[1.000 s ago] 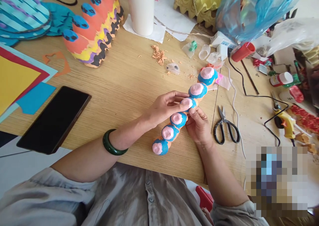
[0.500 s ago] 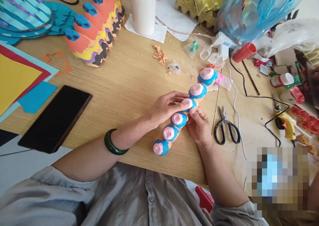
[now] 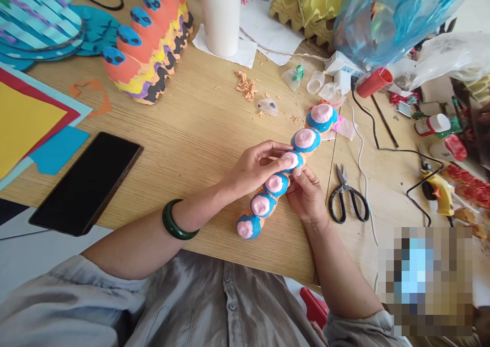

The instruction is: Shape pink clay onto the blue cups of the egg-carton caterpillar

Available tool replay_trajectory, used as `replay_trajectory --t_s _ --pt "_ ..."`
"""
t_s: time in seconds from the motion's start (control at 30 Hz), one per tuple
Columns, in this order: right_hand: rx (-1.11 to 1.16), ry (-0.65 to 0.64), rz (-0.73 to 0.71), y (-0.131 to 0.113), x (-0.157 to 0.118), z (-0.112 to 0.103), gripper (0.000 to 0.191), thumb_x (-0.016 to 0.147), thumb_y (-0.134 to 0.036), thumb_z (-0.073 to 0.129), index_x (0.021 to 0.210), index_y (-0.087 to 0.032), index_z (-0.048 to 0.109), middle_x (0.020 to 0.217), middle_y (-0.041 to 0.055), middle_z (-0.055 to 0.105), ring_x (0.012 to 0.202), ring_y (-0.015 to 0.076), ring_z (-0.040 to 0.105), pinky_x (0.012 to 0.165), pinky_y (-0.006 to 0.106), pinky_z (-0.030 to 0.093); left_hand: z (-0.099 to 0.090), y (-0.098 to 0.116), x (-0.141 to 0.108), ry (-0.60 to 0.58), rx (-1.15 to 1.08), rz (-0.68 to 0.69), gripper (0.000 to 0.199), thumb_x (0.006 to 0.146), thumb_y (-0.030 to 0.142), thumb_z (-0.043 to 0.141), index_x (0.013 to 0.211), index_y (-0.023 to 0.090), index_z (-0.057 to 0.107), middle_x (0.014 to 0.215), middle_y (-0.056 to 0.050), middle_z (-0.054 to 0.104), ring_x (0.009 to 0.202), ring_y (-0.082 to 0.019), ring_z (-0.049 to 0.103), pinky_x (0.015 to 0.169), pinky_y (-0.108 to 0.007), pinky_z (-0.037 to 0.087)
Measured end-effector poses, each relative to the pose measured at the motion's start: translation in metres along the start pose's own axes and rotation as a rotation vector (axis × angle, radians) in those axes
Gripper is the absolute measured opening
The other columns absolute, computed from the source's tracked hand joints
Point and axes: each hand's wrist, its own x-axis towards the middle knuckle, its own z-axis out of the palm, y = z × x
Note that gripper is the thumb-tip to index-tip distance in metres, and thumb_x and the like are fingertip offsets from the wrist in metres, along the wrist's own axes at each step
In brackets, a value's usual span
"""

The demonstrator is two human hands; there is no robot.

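A strip of egg-carton cups [image 3: 274, 183] runs diagonally before me, its bumps coated in blue with a pink, clay-like patch on top of each. Orange shows along its lower edges. My left hand [image 3: 250, 168] reaches across from the left, its thumb pressed on the pink patch of a middle cup and its fingers at the strip's far side. From the right, my right hand [image 3: 308, 196] pinches the same strip by its edge, thumb near that cup. Its other fingers are partly hidden beneath the strip. Black-handled scissors [image 3: 347, 196] lie to the right of my right hand.
A phone [image 3: 86, 183] and coloured sheets [image 3: 30, 117] lie at left. Behind stand a painted egg-carton piece [image 3: 147, 56] and a white bottle [image 3: 220, 20]. Orange scraps [image 3: 246, 85] are scattered mid-table. At right are a black cable [image 3: 377, 138] and a yellow glue gun [image 3: 442, 191].
The strip sits very slightly further right, as does much of the scene. Both hands keep the same hold, with the left thumb still on the pink patch.
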Motion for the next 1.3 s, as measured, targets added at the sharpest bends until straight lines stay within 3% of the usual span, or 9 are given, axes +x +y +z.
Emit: replay_trajectory --t_s 0.13,0.33,0.73,0.93,1.1,1.3 --pt "-0.008 0.014 -0.007 0.0005 -0.0003 -0.0011 0.033 0.07 -0.05 0.099 0.089 -0.03 0.082 0.08 -0.0049 0.081 0.062 0.014 0.07 0.065 0.032 0.066 0.0 0.0014 -0.0008 0.005 0.055 0.043 0.038 0.087 0.045 0.083 0.111 0.016 0.078 0.113 -0.009 0.084 0.114 -0.023 0.078 0.094 -0.031 0.061" --pt "0.004 0.0 -0.005 -0.0018 -0.0002 0.0015 0.034 0.067 -0.051 0.101 0.088 -0.031 0.083 0.074 -0.0058 0.08 0.058 0.014 0.068 0.061 0.032 0.065 -0.0003 0.0028 -0.001 -0.022 0.076 0.054 0.052 0.083 0.052 0.089 0.117 0.015 0.076 0.119 -0.012 0.083 0.115 -0.025 0.078 0.092 -0.033 0.061" --pt "0.006 0.017 -0.006 -0.0009 -0.0005 0.0023 0.033 0.067 -0.05 0.101 0.086 -0.03 0.084 0.075 -0.0044 0.079 0.063 0.0148 0.069 0.065 0.031 0.064 -0.0021 0.0046 -0.0006 -0.016 0.068 0.028 0.054 0.081 0.055 0.09 0.117 0.016 0.078 0.116 -0.011 0.084 0.113 -0.025 0.079 0.095 -0.033 0.061" --pt "0.001 0.02 -0.013 -0.0017 -0.0003 0.0011 0.033 0.067 -0.051 0.1 0.084 -0.029 0.082 0.076 -0.0052 0.079 0.058 0.0136 0.067 0.061 0.031 0.064 -0.0005 0.0078 -0.0036 0.012 0.084 0.064 0.041 0.097 0.055 0.072 0.108 0.017 0.081 0.121 -0.009 0.084 0.119 -0.023 0.077 0.099 -0.031 0.059" --pt "-0.003 0.001 -0.004 -0.0014 0.0005 -0.0002 0.033 0.071 -0.051 0.099 0.087 -0.029 0.081 0.072 -0.0057 0.075 0.059 0.013 0.066 0.063 0.031 0.065 -0.0017 0.0032 -0.0016 -0.003 0.089 0.024 0.051 0.083 0.052 0.088 0.119 0.017 0.079 0.117 -0.01 0.084 0.113 -0.024 0.078 0.094 -0.03 0.061" --pt "0.014 0.015 -0.012 0.0 0.0026 -0.0013 0.032 0.072 -0.051 0.098 0.084 -0.028 0.08 0.073 -0.0055 0.074 0.06 0.0113 0.064 0.058 0.026 0.06 -0.0029 0.0039 -0.0006 0.024 0.08 0.048 0.039 0.097 0.052 0.071 0.109 0.017 0.083 0.125 -0.009 0.083 0.121 -0.024 0.076 0.099 -0.031 0.06"
